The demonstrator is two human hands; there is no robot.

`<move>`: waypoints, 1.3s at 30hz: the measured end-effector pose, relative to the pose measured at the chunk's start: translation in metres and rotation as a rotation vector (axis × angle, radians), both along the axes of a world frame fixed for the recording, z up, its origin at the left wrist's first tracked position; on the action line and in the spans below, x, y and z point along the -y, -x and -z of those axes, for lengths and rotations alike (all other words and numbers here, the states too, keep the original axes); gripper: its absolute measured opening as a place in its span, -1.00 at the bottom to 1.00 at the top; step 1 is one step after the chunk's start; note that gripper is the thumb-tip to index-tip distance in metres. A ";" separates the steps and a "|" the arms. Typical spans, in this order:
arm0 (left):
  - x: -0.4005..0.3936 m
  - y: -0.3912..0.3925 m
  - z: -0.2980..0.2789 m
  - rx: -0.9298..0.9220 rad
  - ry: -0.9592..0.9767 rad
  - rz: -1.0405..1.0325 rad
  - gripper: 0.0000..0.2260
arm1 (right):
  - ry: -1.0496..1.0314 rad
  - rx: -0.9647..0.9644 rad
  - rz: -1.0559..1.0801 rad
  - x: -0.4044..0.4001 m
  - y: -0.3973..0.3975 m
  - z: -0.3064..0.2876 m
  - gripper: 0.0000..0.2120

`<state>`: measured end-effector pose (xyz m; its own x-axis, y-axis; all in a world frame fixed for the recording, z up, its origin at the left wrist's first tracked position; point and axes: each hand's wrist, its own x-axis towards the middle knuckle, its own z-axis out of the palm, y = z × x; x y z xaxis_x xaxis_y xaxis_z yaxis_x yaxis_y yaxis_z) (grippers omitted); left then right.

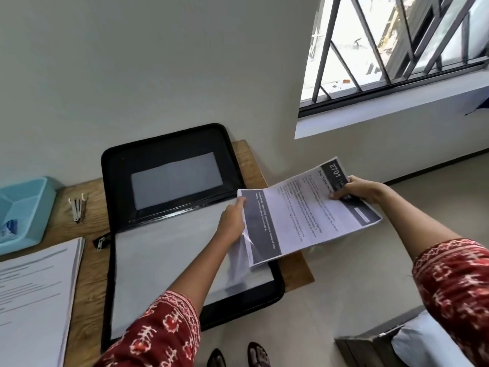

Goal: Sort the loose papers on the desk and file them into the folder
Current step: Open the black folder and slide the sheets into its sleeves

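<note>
Apparently, paper [307,210] between both hands.

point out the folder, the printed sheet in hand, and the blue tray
folder [169,144]: head view, black upper flap.
printed sheet [304,215]: head view, middle of the text area.
blue tray [26,207]: head view, inner floor.

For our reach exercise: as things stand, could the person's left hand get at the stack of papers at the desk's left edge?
Probably yes. The left hand holds the printed sheet over the open folder, and nothing stands between it and the stack of papers, though it must release the sheet first.
</note>
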<state>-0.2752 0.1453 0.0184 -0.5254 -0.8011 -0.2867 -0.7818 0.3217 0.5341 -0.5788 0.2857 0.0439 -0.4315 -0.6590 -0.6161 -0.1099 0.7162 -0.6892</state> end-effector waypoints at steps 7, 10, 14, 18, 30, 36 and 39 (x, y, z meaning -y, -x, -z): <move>-0.004 0.012 -0.001 0.128 -0.002 0.104 -0.57 | 0.031 -0.251 0.094 0.005 0.008 0.026 -0.35; -0.003 0.012 -0.003 0.145 -0.008 0.110 -0.55 | -0.005 -0.566 0.012 0.032 0.005 0.032 -0.08; -0.001 0.013 -0.001 0.240 0.042 0.194 -0.49 | 0.164 -0.600 -0.255 0.092 -0.047 0.030 -0.35; 0.001 0.015 0.004 0.279 0.091 0.246 -0.57 | 0.273 -0.566 -0.554 0.138 -0.110 0.033 -0.67; 0.002 0.004 0.003 0.033 0.052 -0.057 -0.61 | 0.307 -0.491 -0.476 0.143 -0.117 0.052 -0.90; 0.015 0.009 0.003 -0.027 -0.029 -0.207 -0.93 | 0.348 -0.435 -0.416 0.138 -0.120 0.054 -0.90; 0.012 0.010 0.000 -0.064 -0.071 -0.278 -0.88 | 0.388 -0.395 -0.399 0.134 -0.120 0.054 -0.89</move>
